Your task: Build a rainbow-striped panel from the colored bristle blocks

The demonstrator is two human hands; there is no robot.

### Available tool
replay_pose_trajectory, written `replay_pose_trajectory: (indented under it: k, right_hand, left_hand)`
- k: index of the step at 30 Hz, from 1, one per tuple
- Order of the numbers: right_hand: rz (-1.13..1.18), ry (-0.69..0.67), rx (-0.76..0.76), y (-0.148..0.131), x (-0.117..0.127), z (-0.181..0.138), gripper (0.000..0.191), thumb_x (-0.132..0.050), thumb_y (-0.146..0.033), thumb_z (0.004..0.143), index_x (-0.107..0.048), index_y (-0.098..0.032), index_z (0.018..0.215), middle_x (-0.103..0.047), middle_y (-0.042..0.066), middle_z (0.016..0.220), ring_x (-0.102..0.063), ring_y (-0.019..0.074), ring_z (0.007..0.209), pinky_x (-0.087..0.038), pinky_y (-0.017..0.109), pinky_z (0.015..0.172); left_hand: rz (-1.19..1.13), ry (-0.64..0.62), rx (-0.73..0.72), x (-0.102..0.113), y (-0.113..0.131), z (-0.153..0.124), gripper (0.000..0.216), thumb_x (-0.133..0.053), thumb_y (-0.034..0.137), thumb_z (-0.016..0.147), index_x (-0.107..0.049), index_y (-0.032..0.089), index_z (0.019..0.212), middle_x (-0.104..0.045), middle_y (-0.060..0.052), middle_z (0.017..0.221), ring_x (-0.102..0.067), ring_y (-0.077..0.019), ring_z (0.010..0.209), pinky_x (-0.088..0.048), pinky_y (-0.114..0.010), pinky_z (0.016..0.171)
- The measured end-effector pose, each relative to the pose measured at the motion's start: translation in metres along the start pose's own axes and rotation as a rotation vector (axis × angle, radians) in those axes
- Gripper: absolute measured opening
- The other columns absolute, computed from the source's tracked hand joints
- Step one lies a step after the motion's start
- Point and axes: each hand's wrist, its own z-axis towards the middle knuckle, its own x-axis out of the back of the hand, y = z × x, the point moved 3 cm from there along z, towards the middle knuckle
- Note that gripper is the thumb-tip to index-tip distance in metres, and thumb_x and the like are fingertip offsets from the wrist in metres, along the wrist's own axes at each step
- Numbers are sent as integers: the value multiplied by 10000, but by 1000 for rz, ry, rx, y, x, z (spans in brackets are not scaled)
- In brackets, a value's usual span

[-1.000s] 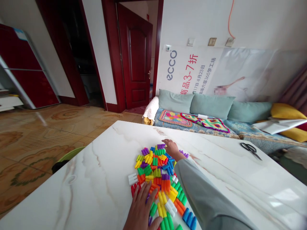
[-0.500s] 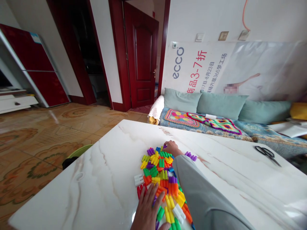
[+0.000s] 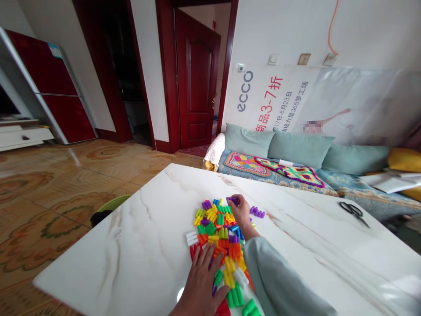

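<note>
A loose heap of colourful plastic building blocks (image 3: 210, 228), shaped like joined tubes, lies on the white marble-patterned table (image 3: 151, 245). My right hand (image 3: 241, 210) is at the heap's far end, its fingers pinched round a purple block (image 3: 233, 200). Just right of that hand lies a separate group of purple blocks (image 3: 257, 212). My left hand (image 3: 205, 276) rests with fingers stretched out over the near left side of the heap, touching red and orange blocks. A white block (image 3: 191, 238) sits at the heap's left edge. My right sleeve hides part of the heap's right side.
Black scissors (image 3: 355, 213) lie near the table's right edge. Beyond the table's far edge stands a sofa with green cushions (image 3: 301, 147) and crocheted mats (image 3: 248, 163). A green bin (image 3: 113, 202) stands on the floor at the left.
My right hand has lifted a purple block from the heap's far end and drawn slightly right. My left hand stays spread on the blocks. The view has shifted slightly.
</note>
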Motion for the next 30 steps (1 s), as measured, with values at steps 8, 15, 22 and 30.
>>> replay_pose_trajectory:
  k: [8, 15, 22, 30]
  right_hand:
    - [1054, 171, -493, 18, 36, -145, 574, -842, -399, 517, -609, -216, 1008, -698, -5, 811, -648, 159, 680, -514, 266, 616]
    - [1171, 180, -588, 18, 58, -198, 410, -843, -361, 536, -653, -217, 870, -702, -29, 763, -642, 136, 662, -496, 240, 596]
    - [1291, 247, -649, 12, 60, -223, 381, -878, -311, 483, -653, -212, 774, -700, -19, 761, -632, 136, 654, -482, 231, 567]
    - [1197, 101, -674, -5, 47, -246, 436, -868, -343, 529, -677, -222, 903, -713, -12, 830, -634, 124, 659, -476, 216, 562]
  left_hand:
    - [-41, 9, 34, 0, 4, -1, 673, -504, 541, 878, -362, 219, 1452, -367, -136, 1497, -286, -346, 1396, -289, -568, 1110]
    - [32, 93, 30, 13, 9, 1, 402, -492, 385, 913, -576, 207, 1263, -411, -129, 1461, -324, -334, 1374, -253, -586, 1114]
    - [-302, 321, 171, 43, 46, 11, 239, -508, 336, 915, -674, 213, 1035, -620, -101, 1174, -550, -268, 1151, -427, -488, 1023]
    - [-1084, 210, 580, 24, 65, 0, 393, -641, 499, 795, -647, 138, 951, -712, -72, 793, -683, -208, 713, -575, -308, 662]
